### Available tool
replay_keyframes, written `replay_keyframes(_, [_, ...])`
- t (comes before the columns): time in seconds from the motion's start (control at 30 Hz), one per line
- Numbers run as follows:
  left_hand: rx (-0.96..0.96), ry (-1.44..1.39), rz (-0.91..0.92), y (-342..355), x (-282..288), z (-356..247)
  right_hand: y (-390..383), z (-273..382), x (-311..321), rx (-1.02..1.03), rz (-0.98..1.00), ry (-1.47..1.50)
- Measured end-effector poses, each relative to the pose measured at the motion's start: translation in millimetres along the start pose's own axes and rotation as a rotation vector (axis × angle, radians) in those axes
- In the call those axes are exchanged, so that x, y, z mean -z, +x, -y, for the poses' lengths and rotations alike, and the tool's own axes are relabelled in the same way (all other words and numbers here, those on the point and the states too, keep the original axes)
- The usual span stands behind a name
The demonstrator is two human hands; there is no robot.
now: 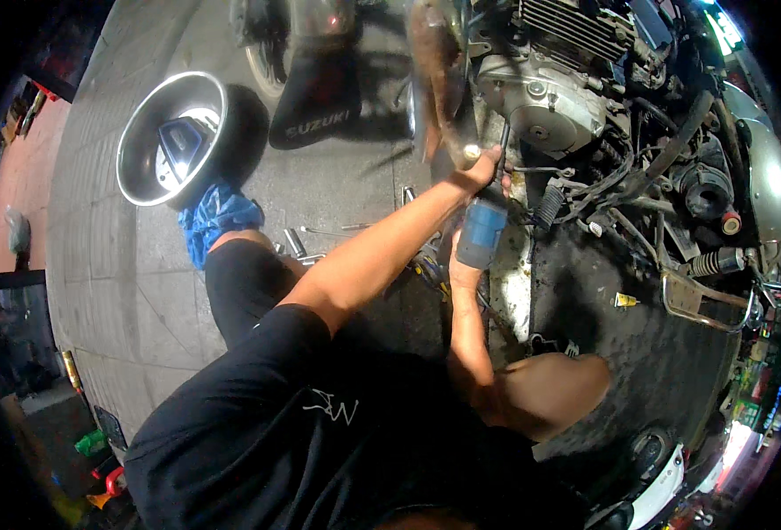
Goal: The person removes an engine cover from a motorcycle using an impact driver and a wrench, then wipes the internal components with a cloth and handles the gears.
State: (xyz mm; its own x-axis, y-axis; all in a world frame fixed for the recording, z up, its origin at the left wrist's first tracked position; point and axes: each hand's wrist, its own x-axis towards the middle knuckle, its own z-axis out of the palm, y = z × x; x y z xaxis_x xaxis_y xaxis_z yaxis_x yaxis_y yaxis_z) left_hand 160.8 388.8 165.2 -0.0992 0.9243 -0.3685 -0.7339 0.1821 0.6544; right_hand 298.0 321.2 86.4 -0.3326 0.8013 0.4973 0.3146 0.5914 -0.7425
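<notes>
My left hand [483, 168] is closed around the front of a blue and dark power tool [483, 231], where a long dark shaft [504, 141] points up toward the motorcycle engine's silver side cover [549, 110]. My right hand [461, 263] grips the tool's rear part from beneath, its fingers partly hidden by the tool's body. Just left of the engine, a blurred rusty metal part [439, 62] stands upright near my left hand. Cables and springs of the dismantled motorcycle [629, 185] lie right of the tool.
A steel bowl [130, 150] holding a blue-edged part sits at upper left, beside a blue cloth [223, 208]. Loose sockets and tools [293, 243] lie on the pavement. A dark mudguard [315, 97] is at the top, a yellow tube [625, 300] at right, white bodywork [660, 486] at lower right.
</notes>
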Motion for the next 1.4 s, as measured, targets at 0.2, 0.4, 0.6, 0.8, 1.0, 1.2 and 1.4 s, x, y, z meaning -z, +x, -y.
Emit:
replay_keyframes(0.2, [-0.091,-0.023,0.016,9,15,11,-2,16,11,-0.037,0.012,-0.143])
replay_keyframes(0.4, [-0.055,-0.041,-0.026,0,2,15,-6,6,17,0.065,-0.059,-0.080])
replay_keyframes(0.6, [-0.108,0.121,0.031,2,-1,39,-24,22,38,0.027,-0.100,-0.025])
replay_keyframes(0.8, [-0.095,0.568,-0.017,11,-4,44,-14,26,54,-0.090,-0.182,0.203])
replay_keyframes(1.0, [0.089,0.162,0.207,-5,-35,24,-9,-1,50,-0.177,-0.259,0.209])
replay_keyframes(1.2, [0.081,0.251,0.192,-2,-34,23,-5,7,55,-0.206,-0.275,0.304])
replay_keyframes(1.4, [0.013,0.320,0.116,-9,-38,31,-7,12,68,-0.236,-0.276,0.376])
